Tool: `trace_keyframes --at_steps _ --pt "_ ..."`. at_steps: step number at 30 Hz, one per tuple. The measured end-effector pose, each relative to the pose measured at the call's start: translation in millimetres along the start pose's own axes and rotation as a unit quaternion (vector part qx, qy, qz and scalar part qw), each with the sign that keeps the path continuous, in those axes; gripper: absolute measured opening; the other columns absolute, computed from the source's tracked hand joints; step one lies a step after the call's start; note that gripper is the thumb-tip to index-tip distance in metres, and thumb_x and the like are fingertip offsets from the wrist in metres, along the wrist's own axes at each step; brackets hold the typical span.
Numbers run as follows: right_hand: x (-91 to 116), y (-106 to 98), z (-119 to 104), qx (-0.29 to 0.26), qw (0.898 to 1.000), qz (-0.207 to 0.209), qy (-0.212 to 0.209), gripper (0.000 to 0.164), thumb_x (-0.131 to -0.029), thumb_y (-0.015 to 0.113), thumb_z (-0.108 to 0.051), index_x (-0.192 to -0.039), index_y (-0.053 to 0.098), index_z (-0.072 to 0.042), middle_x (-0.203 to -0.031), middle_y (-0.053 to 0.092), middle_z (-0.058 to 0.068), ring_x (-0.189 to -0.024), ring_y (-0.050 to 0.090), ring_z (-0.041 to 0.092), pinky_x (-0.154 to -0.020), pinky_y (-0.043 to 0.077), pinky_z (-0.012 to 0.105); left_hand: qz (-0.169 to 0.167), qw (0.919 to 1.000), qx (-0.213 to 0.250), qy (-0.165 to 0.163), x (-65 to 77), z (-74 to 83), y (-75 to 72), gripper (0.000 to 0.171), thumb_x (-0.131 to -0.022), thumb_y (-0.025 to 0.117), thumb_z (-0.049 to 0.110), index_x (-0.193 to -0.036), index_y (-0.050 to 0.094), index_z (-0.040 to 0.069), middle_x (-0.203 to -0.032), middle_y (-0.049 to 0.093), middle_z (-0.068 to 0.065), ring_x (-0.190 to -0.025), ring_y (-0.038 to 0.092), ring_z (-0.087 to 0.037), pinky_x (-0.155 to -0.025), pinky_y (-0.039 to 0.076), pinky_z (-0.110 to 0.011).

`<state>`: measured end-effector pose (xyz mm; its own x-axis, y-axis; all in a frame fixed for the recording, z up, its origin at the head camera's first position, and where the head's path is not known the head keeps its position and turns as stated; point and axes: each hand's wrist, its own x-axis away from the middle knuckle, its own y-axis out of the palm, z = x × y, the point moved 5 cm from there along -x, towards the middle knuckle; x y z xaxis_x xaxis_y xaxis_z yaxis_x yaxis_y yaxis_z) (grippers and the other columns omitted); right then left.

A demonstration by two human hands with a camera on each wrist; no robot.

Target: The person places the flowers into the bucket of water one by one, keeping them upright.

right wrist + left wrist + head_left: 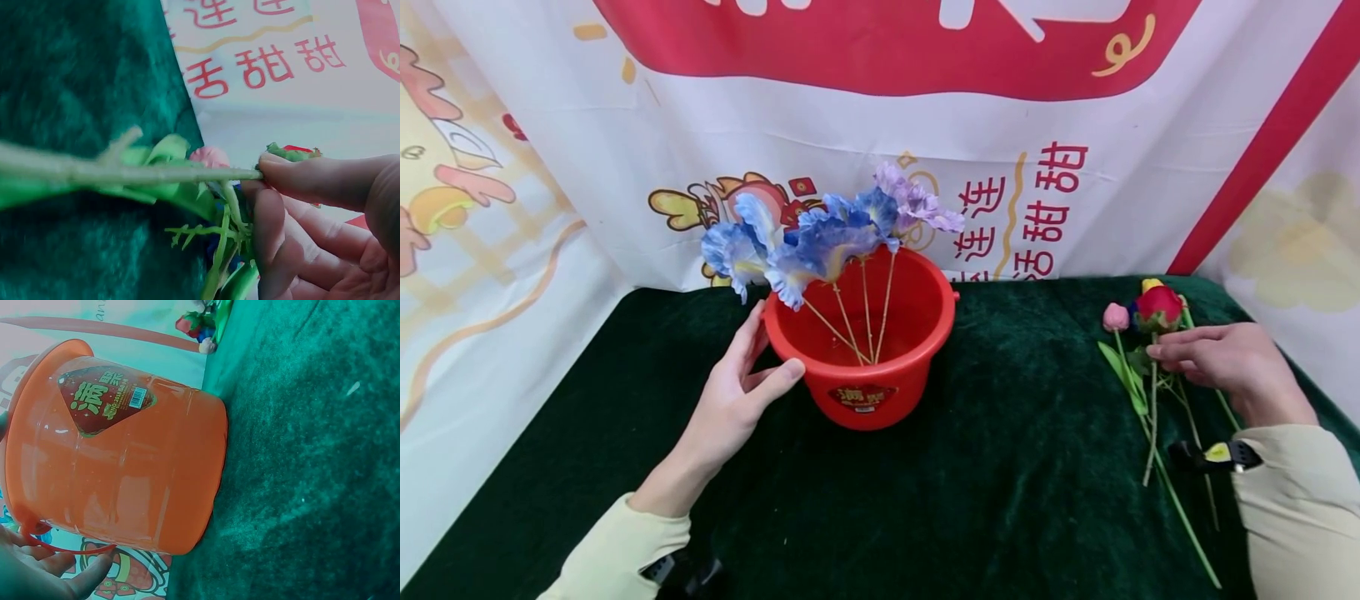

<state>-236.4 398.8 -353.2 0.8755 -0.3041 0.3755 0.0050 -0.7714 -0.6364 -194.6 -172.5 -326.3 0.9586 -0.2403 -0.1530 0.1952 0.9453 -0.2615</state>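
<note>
My left hand (722, 408) holds the left side of a red plastic bucket (868, 404), thumb on the front rim and fingers along the outside. In the left wrist view the fingers lie beside the bucket's thin handle (69, 550). Blue artificial flowers (827, 237) and a lilac one (917, 200) stand in the bucket, their thin stems leaning left. At the right, my right hand (1236, 367) pinches the stem of a red rose (1159, 307) between thumb and fingertips just under its bloom. The right wrist view shows that stem (131, 175) close up, running left from the fingertips.
A pink tulip (1116, 317) and a yellow flower (1151, 285) lie beside the rose, with several loose stems. Dark green velvet cloth (1000, 483) covers the table. A printed white backdrop (820, 125) hangs behind and at both sides.
</note>
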Motion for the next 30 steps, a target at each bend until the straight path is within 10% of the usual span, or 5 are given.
trace_keyframes --at_steps 9,13,18,30 --pt "17 2 -20 -0.085 0.995 0.036 -0.039 0.066 -0.104 0.065 -0.045 -0.155 0.053 -0.005 -0.075 0.066 -0.035 -0.079 0.071 -0.008 -0.076 0.06 0.019 -0.002 1.0 0.001 0.001 0.3 0.8 0.5 0.08 -0.111 0.054 0.029 -0.172 0.003 0.024 -0.178 0.02 0.005 -0.159 0.038 -0.029 -0.105 0.05 -0.013" --pt "25 5 -32 -0.157 0.985 0.037 -0.055 0.039 -0.099 0.073 -0.043 -0.133 0.073 -0.025 -0.077 0.072 -0.031 -0.079 0.075 -0.005 -0.074 0.061 0.018 -0.002 1.0 0.003 0.002 0.1 1.5 0.4 0.08 -0.111 0.055 0.029 -0.172 0.004 0.025 -0.178 0.021 0.005 -0.159 0.039 -0.029 -0.105 0.051 -0.013" --pt "35 9 -48 -0.297 0.952 0.015 -0.077 0.01 -0.088 0.086 -0.037 -0.096 0.082 -0.033 -0.084 0.079 -0.018 -0.078 0.079 0.004 -0.069 0.062 0.02 -0.004 1.0 0.007 0.002 -0.5 1.6 0.9 0.08 -0.111 0.054 0.028 -0.172 0.004 0.025 -0.179 0.02 0.004 -0.16 0.036 -0.029 -0.105 0.05 -0.013" --pt "51 25 -75 -0.451 0.883 -0.014 -0.13 0.015 -0.089 0.085 -0.02 -0.104 0.084 -0.017 -0.09 0.084 -0.003 -0.079 0.082 0.017 -0.069 0.065 0.03 -0.004 0.9999 0.014 0.003 -0.1 3.5 2.4 0.08 -0.11 0.055 0.027 -0.172 0.005 0.024 -0.178 0.021 0.003 -0.16 0.035 -0.029 -0.105 0.05 -0.013"
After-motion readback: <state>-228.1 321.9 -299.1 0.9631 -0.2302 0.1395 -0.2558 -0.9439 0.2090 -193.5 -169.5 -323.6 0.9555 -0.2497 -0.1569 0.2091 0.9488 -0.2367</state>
